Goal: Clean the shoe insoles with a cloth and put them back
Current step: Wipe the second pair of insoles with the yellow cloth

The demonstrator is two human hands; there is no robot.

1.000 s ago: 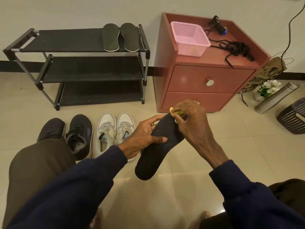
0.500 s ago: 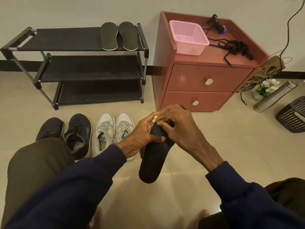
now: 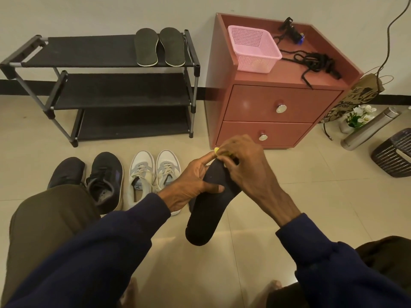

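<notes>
head view: left hand (image 3: 191,185) grips black insole (image 3: 209,210); right hand (image 3: 242,167) pinches yellow cloth (image 3: 219,151) against its upper end.

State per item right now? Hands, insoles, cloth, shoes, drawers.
left hand: grips the black insole mid-length, off the floor.
right hand: pinches the yellow cloth against the insole's far end.
spare insoles: side by side on the rack, top shelf.
black shoes: upright on the floor.
white shoes: upright beside them.
drawers: both shut.
pink basket: upright on the cabinet.
</notes>
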